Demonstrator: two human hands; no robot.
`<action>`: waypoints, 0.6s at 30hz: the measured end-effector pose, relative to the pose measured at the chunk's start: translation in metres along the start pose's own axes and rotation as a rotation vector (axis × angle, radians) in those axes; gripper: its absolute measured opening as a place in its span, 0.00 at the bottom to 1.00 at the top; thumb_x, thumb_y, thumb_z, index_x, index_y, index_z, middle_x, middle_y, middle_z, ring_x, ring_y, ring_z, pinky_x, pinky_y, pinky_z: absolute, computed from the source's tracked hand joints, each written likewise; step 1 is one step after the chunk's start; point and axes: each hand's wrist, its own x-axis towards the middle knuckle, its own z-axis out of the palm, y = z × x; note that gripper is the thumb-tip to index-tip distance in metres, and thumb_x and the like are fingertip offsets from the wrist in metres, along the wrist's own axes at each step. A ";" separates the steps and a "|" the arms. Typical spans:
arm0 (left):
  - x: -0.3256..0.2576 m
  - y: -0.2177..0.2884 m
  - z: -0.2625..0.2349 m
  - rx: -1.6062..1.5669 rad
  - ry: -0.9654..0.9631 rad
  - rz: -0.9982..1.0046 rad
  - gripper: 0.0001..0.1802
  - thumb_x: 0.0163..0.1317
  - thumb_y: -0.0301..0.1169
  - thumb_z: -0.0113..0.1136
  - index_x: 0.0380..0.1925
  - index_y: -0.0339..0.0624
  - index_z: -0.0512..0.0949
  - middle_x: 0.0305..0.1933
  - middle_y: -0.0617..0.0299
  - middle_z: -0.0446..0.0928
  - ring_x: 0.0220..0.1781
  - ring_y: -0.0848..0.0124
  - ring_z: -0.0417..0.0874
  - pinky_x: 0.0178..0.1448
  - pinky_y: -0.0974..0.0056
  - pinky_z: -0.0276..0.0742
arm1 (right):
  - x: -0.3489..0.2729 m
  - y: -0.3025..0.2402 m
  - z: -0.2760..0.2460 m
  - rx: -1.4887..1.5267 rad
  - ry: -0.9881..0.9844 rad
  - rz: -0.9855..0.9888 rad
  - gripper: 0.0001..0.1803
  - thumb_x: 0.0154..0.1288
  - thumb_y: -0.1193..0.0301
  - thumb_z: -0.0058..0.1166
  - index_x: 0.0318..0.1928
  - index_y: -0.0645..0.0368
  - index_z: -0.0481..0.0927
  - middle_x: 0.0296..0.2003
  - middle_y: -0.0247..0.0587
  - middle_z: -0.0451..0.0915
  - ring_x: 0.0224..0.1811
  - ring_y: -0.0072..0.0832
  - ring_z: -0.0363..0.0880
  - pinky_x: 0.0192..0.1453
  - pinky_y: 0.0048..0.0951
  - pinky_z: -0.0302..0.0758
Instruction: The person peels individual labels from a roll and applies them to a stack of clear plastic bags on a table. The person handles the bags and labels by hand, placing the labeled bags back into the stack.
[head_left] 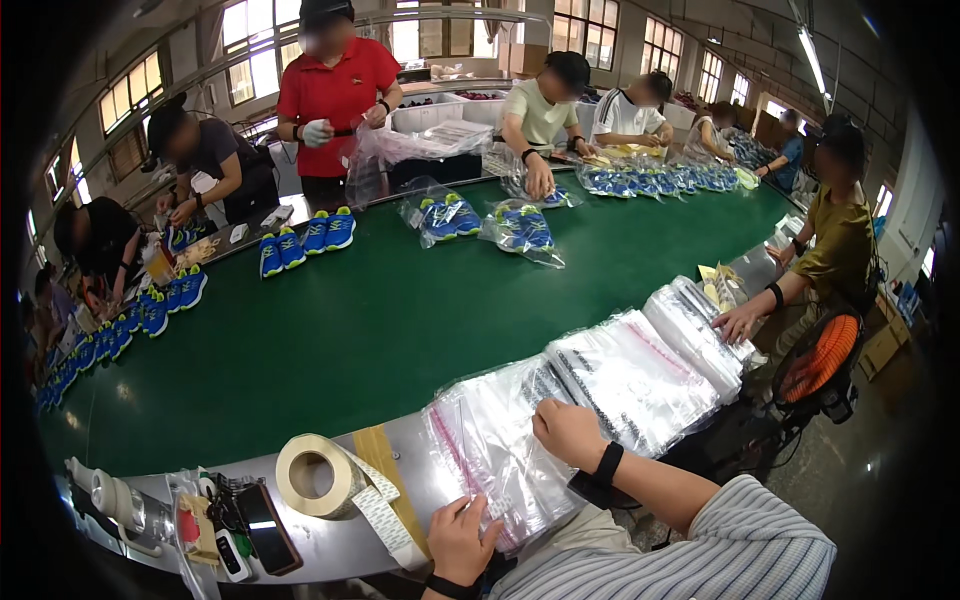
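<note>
My left hand (462, 540) rests at the near left edge of a stack of clear plastic bags (470, 400), its fingertips on the bag's pink-striped border and its thumb apart from the fingers. Over the same stack, my right hand (570, 432) is curled closed, knuckles up; its fingertips are hidden, so what it pinches, if anything, does not show. Beside my left hand lies a roll of white stickers (318, 476), its backing strip unrolled toward me. To the right are more stacked clear bags (635, 375).
A green conveyor belt (370, 340) runs across, carrying blue shoes (330, 232) and bagged shoes (525, 228). A phone (268, 530) lies at left on the metal ledge. Several co-workers stand around; one person's hand (738, 320) is on the bags at right, near an orange fan (818, 358).
</note>
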 end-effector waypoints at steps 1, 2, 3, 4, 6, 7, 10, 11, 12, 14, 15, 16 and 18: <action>0.003 0.003 0.000 -0.004 0.005 0.003 0.26 0.47 0.39 0.66 0.48 0.44 0.78 0.43 0.54 0.77 0.46 0.56 0.75 0.50 0.55 0.70 | -0.003 -0.001 0.000 0.048 -0.013 -0.022 0.10 0.61 0.67 0.49 0.27 0.59 0.73 0.23 0.46 0.79 0.20 0.44 0.77 0.23 0.43 0.73; 0.007 0.007 0.000 -0.007 0.010 0.006 0.24 0.47 0.37 0.65 0.47 0.45 0.78 0.42 0.56 0.78 0.46 0.57 0.75 0.49 0.56 0.70 | -0.006 -0.004 0.001 0.089 -0.034 -0.026 0.10 0.61 0.67 0.49 0.27 0.59 0.73 0.22 0.46 0.78 0.20 0.44 0.77 0.23 0.43 0.73; 0.012 0.012 -0.001 -0.011 0.015 0.008 0.22 0.47 0.35 0.65 0.46 0.46 0.79 0.42 0.58 0.79 0.47 0.58 0.76 0.49 0.58 0.70 | -0.009 -0.008 0.004 0.129 -0.055 -0.029 0.09 0.61 0.67 0.49 0.27 0.58 0.73 0.22 0.46 0.78 0.21 0.44 0.77 0.24 0.43 0.73; 0.014 0.016 -0.003 0.064 0.025 0.042 0.21 0.47 0.34 0.64 0.45 0.46 0.79 0.41 0.59 0.79 0.46 0.58 0.76 0.49 0.58 0.70 | -0.009 -0.013 0.007 0.180 -0.076 -0.035 0.09 0.61 0.67 0.49 0.26 0.58 0.74 0.21 0.47 0.78 0.21 0.44 0.77 0.24 0.43 0.73; 0.017 0.021 -0.005 0.211 0.042 0.111 0.20 0.47 0.32 0.64 0.44 0.46 0.80 0.40 0.60 0.80 0.45 0.59 0.76 0.48 0.58 0.70 | -0.007 -0.017 0.009 0.220 -0.106 0.030 0.10 0.61 0.67 0.48 0.27 0.59 0.74 0.20 0.47 0.78 0.22 0.46 0.77 0.26 0.43 0.73; 0.019 0.020 -0.007 0.154 0.050 0.152 0.19 0.48 0.31 0.63 0.44 0.46 0.80 0.39 0.60 0.79 0.44 0.59 0.76 0.48 0.58 0.70 | -0.008 -0.018 0.009 0.231 -0.104 0.029 0.10 0.61 0.67 0.48 0.27 0.59 0.74 0.21 0.47 0.78 0.22 0.46 0.78 0.26 0.43 0.73; 0.023 0.018 -0.010 -0.064 0.069 0.190 0.16 0.51 0.28 0.60 0.43 0.45 0.80 0.37 0.60 0.79 0.42 0.60 0.77 0.47 0.60 0.71 | -0.008 -0.017 0.010 0.229 -0.130 0.040 0.10 0.61 0.66 0.47 0.27 0.59 0.74 0.22 0.47 0.79 0.23 0.46 0.78 0.27 0.43 0.73; 0.026 0.018 -0.010 -0.168 0.074 0.146 0.15 0.54 0.27 0.59 0.43 0.43 0.79 0.37 0.60 0.79 0.41 0.62 0.78 0.47 0.61 0.71 | -0.009 -0.016 0.011 0.220 -0.145 0.048 0.10 0.62 0.66 0.47 0.27 0.59 0.74 0.22 0.47 0.79 0.23 0.46 0.78 0.27 0.43 0.73; 0.028 0.018 -0.009 -0.272 0.079 0.102 0.13 0.56 0.26 0.57 0.43 0.41 0.79 0.36 0.59 0.79 0.40 0.65 0.78 0.46 0.62 0.72 | -0.011 -0.015 0.013 0.196 -0.137 0.044 0.10 0.62 0.66 0.47 0.27 0.59 0.75 0.22 0.47 0.79 0.23 0.46 0.78 0.27 0.43 0.73; 0.017 0.022 -0.009 -0.717 0.159 -0.316 0.11 0.61 0.26 0.54 0.42 0.37 0.78 0.38 0.59 0.79 0.41 0.69 0.78 0.47 0.66 0.73 | -0.013 -0.008 0.018 0.153 -0.120 0.030 0.10 0.62 0.66 0.47 0.28 0.60 0.75 0.23 0.47 0.79 0.23 0.46 0.78 0.27 0.43 0.73; 0.013 0.024 -0.010 -0.936 0.198 -0.529 0.10 0.63 0.26 0.52 0.42 0.35 0.78 0.40 0.59 0.80 0.41 0.71 0.79 0.48 0.67 0.73 | -0.014 -0.006 0.017 0.152 -0.129 0.039 0.10 0.62 0.67 0.47 0.28 0.59 0.75 0.23 0.47 0.79 0.23 0.46 0.78 0.27 0.43 0.73; 0.014 0.025 -0.013 -0.939 0.257 -0.566 0.10 0.64 0.27 0.51 0.40 0.34 0.79 0.40 0.58 0.80 0.42 0.72 0.78 0.49 0.67 0.73 | -0.015 -0.005 0.016 0.149 -0.137 0.051 0.10 0.62 0.67 0.47 0.28 0.59 0.75 0.24 0.46 0.79 0.23 0.45 0.78 0.27 0.43 0.73; 0.021 0.031 -0.025 -0.944 0.381 -0.649 0.13 0.67 0.31 0.49 0.38 0.31 0.79 0.41 0.58 0.80 0.43 0.73 0.78 0.50 0.68 0.72 | -0.016 -0.004 0.013 0.191 -0.129 0.031 0.09 0.62 0.67 0.48 0.29 0.58 0.75 0.24 0.45 0.79 0.23 0.45 0.77 0.27 0.42 0.73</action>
